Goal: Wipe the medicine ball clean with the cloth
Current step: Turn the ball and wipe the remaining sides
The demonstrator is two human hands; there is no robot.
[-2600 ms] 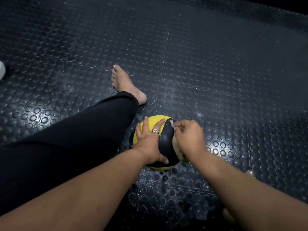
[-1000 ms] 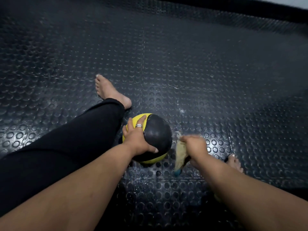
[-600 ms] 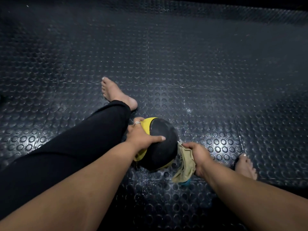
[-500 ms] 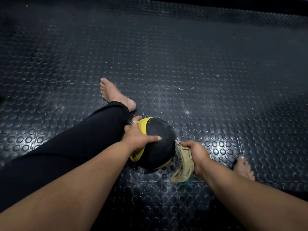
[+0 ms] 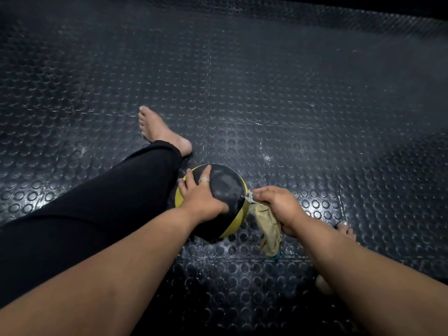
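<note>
A black and yellow medicine ball (image 5: 226, 187) rests on the studded floor between my legs. My left hand (image 5: 200, 194), with a ring on one finger, lies spread over the ball's top left and holds it. My right hand (image 5: 278, 206) grips a tan cloth (image 5: 268, 226) at the ball's right side. The cloth's frayed top corner touches the ball, and the rest hangs down to the floor. A dusty grey smear shows on the ball's black top.
Black studded rubber floor tiles (image 5: 291, 93) spread all around. My left leg in black trousers (image 5: 97, 202) lies against the ball's left, bare foot (image 5: 160, 129) beyond it. Toes of my right foot (image 5: 345, 229) show behind my right forearm.
The ball has been turned so more black faces up. My left hand moved from gripping its near side to lying over its top. My right hand lifted the cloth against the ball's right side.
</note>
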